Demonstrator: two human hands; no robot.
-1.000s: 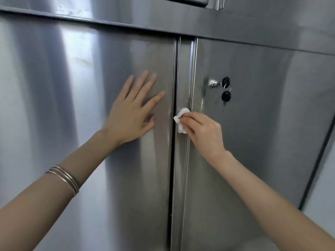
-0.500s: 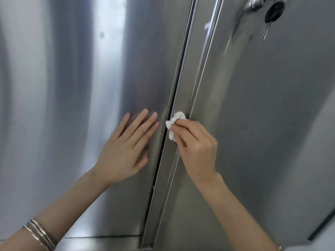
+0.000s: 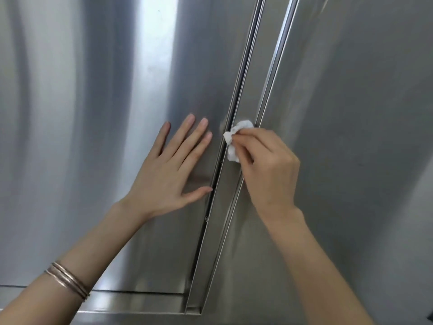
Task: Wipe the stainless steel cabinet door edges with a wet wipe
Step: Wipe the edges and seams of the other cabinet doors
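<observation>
Two stainless steel cabinet doors fill the view, the left door [image 3: 93,113] and the right door [image 3: 363,113]. Between them runs a recessed edge strip [image 3: 248,90], slanting from top right to bottom left. My right hand [image 3: 269,167] pinches a crumpled white wet wipe [image 3: 234,141] and presses it against this strip about halfway down. My left hand [image 3: 171,170] lies flat on the left door with straight, spread fingers, its thumb tip near the dark gap beside the strip. Thin metal bangles [image 3: 68,282] sit on my left wrist.
The bottom rail of the cabinet frame [image 3: 140,301] runs across the lower left, where the strip ends. A dark object shows at the lower right corner [image 3: 430,319]; I cannot tell what it is.
My right hand has slid the wipe down the edge strip, and my left hand has followed lower on the door. The view has tilted down; the lock and keys have left the frame.
</observation>
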